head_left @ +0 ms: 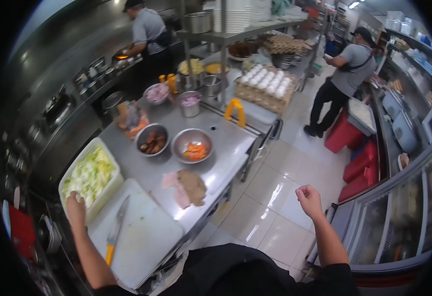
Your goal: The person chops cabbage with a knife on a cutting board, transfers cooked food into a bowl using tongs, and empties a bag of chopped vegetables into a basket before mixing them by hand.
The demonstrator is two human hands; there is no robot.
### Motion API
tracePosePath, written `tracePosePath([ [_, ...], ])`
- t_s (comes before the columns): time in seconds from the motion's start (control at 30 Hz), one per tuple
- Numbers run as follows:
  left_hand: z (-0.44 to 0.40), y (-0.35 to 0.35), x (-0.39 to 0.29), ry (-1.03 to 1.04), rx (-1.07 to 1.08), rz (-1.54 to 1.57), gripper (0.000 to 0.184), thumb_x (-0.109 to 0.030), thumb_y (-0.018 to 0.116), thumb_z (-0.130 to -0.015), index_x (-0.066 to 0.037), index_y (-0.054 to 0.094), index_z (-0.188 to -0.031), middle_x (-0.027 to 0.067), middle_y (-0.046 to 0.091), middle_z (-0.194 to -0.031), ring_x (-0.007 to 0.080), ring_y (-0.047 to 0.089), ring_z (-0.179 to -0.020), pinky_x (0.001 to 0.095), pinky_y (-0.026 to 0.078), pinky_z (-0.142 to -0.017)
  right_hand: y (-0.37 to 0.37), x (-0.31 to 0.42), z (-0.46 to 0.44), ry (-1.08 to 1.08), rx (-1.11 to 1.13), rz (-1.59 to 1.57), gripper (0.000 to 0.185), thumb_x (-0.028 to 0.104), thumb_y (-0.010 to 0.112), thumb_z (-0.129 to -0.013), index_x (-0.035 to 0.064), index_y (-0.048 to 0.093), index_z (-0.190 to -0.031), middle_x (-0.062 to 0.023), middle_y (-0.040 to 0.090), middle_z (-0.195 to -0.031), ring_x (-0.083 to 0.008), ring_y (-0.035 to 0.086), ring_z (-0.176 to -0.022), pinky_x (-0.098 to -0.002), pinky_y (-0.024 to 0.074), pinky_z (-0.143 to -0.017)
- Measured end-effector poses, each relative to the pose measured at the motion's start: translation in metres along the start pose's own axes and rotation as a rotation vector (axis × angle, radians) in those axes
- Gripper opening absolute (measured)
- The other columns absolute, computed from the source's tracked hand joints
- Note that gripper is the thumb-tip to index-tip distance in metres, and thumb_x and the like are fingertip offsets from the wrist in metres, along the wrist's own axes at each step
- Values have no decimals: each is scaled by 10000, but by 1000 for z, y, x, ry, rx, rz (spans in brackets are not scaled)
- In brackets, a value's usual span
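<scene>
My left hand (76,208) is at the near left corner of a white plastic tub (113,170) full of chopped pale green leafy vegetable (93,172). Its fingers are curled closed, with a small whitish bit showing at the fingertips; I cannot tell what it is. My right hand (308,200) hangs over the tiled floor, away from the table, its fingers curled in with nothing visible in them. A knife (119,224) with a yellow handle lies on the white cutting board (149,234) beside the tub.
On the steel table (142,123) stand a bowl of chopped orange pieces (194,150), a bowl of brown chunks (152,143) and trays of eggs (267,81). One co-worker (149,32) is at a stove; another (351,64) stands at the right counter. A glass-topped fridge (388,222) is near right.
</scene>
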State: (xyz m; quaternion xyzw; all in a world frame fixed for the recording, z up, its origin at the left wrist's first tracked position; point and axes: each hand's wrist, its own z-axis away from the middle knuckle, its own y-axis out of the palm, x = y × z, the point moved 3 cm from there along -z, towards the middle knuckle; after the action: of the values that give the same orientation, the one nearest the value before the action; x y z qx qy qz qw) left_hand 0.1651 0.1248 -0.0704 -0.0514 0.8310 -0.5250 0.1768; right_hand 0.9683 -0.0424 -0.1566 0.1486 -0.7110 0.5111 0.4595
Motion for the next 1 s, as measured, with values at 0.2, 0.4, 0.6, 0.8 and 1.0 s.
tracePosePath([
  [0.2,-26,-54,-156,120,151,530,535,-188,705,-870,47,556,-1326,128,653,-1186,224,634,-1049,346,522,-848,-37,5,-73,-227,-163,151,233,191,764,-826,21,604,-811,-108,638,-865,-189,582,-642,-328,496,-606],
  [0.4,-12,-68,-323,201,571,731,555,-206,780,-827,46,586,-1282,79,654,-1035,121,633,-855,267,520,-773,-22,-29,-203,-222,281,631,541,426,729,-845,134,574,-1273,-219,613,-1211,-377,617,-1062,-409,523,-883],
  [0.6,-52,-28,-496,506,722,814,525,-180,805,-801,24,618,-1248,88,701,-1003,137,684,-820,282,553,-749,-79,-185,-258,133,543,613,950,652,652,-828,-52,445,-1432,-310,542,-1361,-438,523,-1274,-436,424,-1079],
  [0.8,-95,23,-711,903,793,658,485,-212,803,-817,-10,641,-1227,135,724,-971,191,719,-803,308,567,-737,-192,-388,-150,760,81,415,554,505,677,-868,-35,739,-979,-186,704,-795,-318,687,-713,-448,545,-677],
  [1.0,-111,79,-906,974,867,410,475,-359,736,-878,-57,649,-1235,149,727,-1008,277,705,-887,358,546,-802,-252,-460,-82,1348,-121,-151,456,345,769,-842,-36,644,-1061,-157,658,-788,-301,644,-645,-476,514,-534],
])
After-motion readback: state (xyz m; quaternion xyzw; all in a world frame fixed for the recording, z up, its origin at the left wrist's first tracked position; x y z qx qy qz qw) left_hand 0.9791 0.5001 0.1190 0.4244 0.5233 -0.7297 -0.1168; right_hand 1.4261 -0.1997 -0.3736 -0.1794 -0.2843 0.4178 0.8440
